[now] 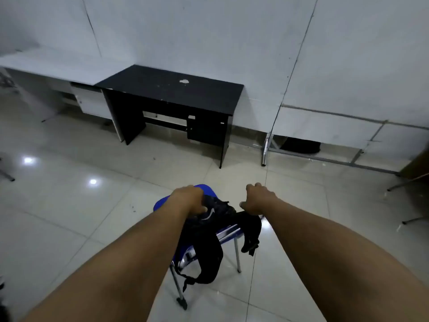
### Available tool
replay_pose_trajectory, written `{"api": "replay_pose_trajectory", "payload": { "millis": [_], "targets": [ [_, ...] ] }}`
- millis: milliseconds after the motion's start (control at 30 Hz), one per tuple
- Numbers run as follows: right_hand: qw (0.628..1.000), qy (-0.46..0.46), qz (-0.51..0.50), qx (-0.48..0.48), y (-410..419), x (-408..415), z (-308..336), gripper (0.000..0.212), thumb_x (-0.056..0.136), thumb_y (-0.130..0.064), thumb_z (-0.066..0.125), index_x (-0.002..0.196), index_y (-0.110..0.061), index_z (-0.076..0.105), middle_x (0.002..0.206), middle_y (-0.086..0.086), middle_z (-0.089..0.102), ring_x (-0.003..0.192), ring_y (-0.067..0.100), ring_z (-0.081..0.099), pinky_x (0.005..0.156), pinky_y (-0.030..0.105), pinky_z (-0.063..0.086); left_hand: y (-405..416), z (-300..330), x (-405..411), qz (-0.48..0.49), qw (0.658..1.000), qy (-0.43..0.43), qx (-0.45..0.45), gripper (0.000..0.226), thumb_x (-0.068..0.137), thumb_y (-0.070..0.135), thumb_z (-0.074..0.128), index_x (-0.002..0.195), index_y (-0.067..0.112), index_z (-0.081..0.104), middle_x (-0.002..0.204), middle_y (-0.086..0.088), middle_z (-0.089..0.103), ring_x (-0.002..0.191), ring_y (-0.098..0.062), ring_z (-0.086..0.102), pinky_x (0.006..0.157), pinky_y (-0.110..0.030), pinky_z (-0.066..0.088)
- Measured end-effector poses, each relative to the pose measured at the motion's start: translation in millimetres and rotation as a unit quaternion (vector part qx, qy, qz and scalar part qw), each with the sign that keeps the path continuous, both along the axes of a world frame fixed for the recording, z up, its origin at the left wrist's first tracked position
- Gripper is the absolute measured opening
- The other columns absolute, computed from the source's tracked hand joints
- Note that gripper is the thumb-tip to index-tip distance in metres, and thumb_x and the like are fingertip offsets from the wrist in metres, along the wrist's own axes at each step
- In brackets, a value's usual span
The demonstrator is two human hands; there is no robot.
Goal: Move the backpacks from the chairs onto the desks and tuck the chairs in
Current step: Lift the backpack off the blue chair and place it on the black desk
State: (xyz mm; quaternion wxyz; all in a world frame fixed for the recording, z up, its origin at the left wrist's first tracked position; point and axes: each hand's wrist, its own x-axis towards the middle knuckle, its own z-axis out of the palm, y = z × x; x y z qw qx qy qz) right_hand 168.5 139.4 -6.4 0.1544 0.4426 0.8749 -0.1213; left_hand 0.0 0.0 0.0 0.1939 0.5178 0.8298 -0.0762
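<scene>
Glossy floor tiles (pixel 69 205) are reflecting lights; a matt black cloth backpack (pixel 209 231) is draping a blue plastic chair (pixel 162 204) with shiny metal legs.

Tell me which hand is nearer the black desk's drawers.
Right. The right hand sits below the drawers, gripping the backpack strap; the left hand is farther left, on the backpack's top.

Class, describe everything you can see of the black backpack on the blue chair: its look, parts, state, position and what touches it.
The black backpack is soft, dark fabric with a small white curved mark near its top. It sits slumped on the blue chair, well short of the black desk. Its shoulder straps hang loose over the chair's near edge, past the metal frame. The left hand has a grip on its top; the right hand is curled at the strap side, though its exact hold is hidden.
</scene>
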Motion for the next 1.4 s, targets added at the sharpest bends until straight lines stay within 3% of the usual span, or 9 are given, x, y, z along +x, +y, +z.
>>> {"api": "replay_pose_trajectory", "payload": {
  "millis": [133, 233, 300, 467, 633, 767, 1000, 1233, 1400],
  "targets": [
    [0.996, -0.064, 0.012, -0.069, -0.8, -0.5, -12.4, 0.06, 0.085, -0.048, 0.065, 0.129, -0.01, 0.051, 0.129, 0.01, 0.055, 0.112, 0.028, 0.056, 0.091, 0.037, 0.049, -7.9, -21.2, 10.5, 0.034, 0.995, -0.069, -0.064, 0.054, 0.089, 0.055, 0.059, 0.128, 0.017, 0.059, 0.126, -0.008, 0.059, 0.111, -0.028, 0.058, 0.092, -0.038, 0.048],
    [0.991, -0.095, 0.035, -0.093, -6.6, -3.9, -27.5, 0.057, 0.083, -0.051, 0.07, 0.121, -0.012, 0.054, 0.121, 0.007, 0.06, 0.101, 0.025, 0.057, 0.079, 0.032, 0.045, -10.3, -35.0, 14.6, 0.079, 0.982, -0.146, -0.093, 0.067, 0.092, 0.057, 0.055, 0.145, 0.018, 0.045, 0.142, -0.01, 0.049, 0.121, -0.031, 0.054, 0.103, -0.04, 0.046],
    [0.99, -0.111, 0.044, -0.08, -10.6, -3.5, -36.3, 0.052, 0.081, -0.05, 0.072, 0.115, -0.015, 0.054, 0.119, 0.007, 0.06, 0.098, 0.025, 0.054, 0.081, 0.033, 0.046, -12.1, -41.4, 17.6, 0.114, 0.971, -0.179, -0.113, 0.076, 0.092, 0.058, 0.055, 0.152, 0.015, 0.035, 0.147, -0.012, 0.045, 0.125, -0.033, 0.053, 0.106, -0.044, 0.044],
    [0.986, -0.133, 0.07, -0.071, -3.2, 0.1, -51.3, 0.061, 0.081, -0.054, 0.069, 0.125, -0.016, 0.049, 0.123, 0.008, 0.055, 0.12, 0.03, 0.041, 0.091, 0.039, 0.043, -9.6, -55.6, 31.0, 0.176, 0.96, -0.174, -0.129, 0.093, 0.09, 0.055, 0.063, 0.156, 0.007, 0.018, 0.152, -0.015, 0.038, 0.133, -0.033, 0.046, 0.11, -0.042, 0.04],
    [0.973, -0.179, 0.13, -0.062, 29.3, -2.5, -47.2, 0.067, 0.073, -0.043, 0.08, 0.128, -0.018, 0.051, 0.129, 0.012, 0.051, 0.116, 0.031, 0.051, 0.097, 0.04, 0.047, 11.7, -55.4, 41.2, 0.183, 0.96, -0.136, -0.166, 0.082, 0.087, 0.048, 0.07, 0.149, 0.006, 0.037, 0.148, -0.012, 0.044, 0.132, -0.033, 0.047, 0.11, -0.04, 0.04],
    [0.967, -0.17, 0.188, -0.034, 52.4, 1.5, -45.1, 0.083, 0.065, -0.042, 0.086, 0.134, -0.024, 0.042, 0.129, 0.01, 0.041, 0.12, 0.031, 0.048, 0.094, 0.042, 0.045, 16.1, -51.3, 39.6, 0.226, 0.957, -0.068, -0.169, 0.055, 0.085, 0.025, 0.072, 0.135, 0.01, 0.054, 0.135, -0.012, 0.055, 0.12, -0.031, 0.057, 0.099, -0.039, 0.048],
    [0.943, -0.161, 0.283, -0.061, 82.4, -15.4, -44.6, 0.087, 0.065, -0.042, 0.088, 0.138, -0.029, 0.043, 0.13, 0.009, 0.048, 0.121, 0.03, 0.047, 0.094, 0.04, 0.043, 15.6, -66.7, 49.2, 0.329, 0.941, 0.025, -0.07, 0.052, 0.094, 0.015, 0.056, 0.142, 0.015, 0.037, 0.129, -0.018, 0.049, 0.115, -0.033, 0.054, 0.088, -0.041, 0.054],
    [0.955, -0.053, 0.291, 0.034, 94.7, -45.3, -46.1, 0.068, 0.076, -0.032, 0.082, 0.13, -0.015, 0.045, 0.124, 0.013, 0.054, 0.113, 0.031, 0.055, 0.084, 0.037, 0.044, 34.2, -85.9, 37.7, 0.374, 0.926, -0.025, -0.042, 0.042, 0.094, 0.017, 0.053, 0.135, 0.015, 0.049, 0.135, -0.019, 0.037, 0.118, -0.036, 0.048, 0.094, -0.042, 0.052],
    [0.967, 0.019, 0.254, -0.005, 93.6, -64.2, -58.0, 0.054, 0.084, -0.04, 0.075, 0.122, -0.012, 0.049, 0.115, 0.013, 0.057, 0.103, 0.032, 0.06, 0.073, 0.035, 0.042, 44.5, -98.6, 19.6, 0.309, 0.945, -0.069, -0.077, 0.053, 0.086, 0.023, 0.065, 0.135, 0.009, 0.05, 0.137, -0.015, 0.04, 0.114, -0.033, 0.054, 0.093, -0.042, 0.052]
  ]
}}
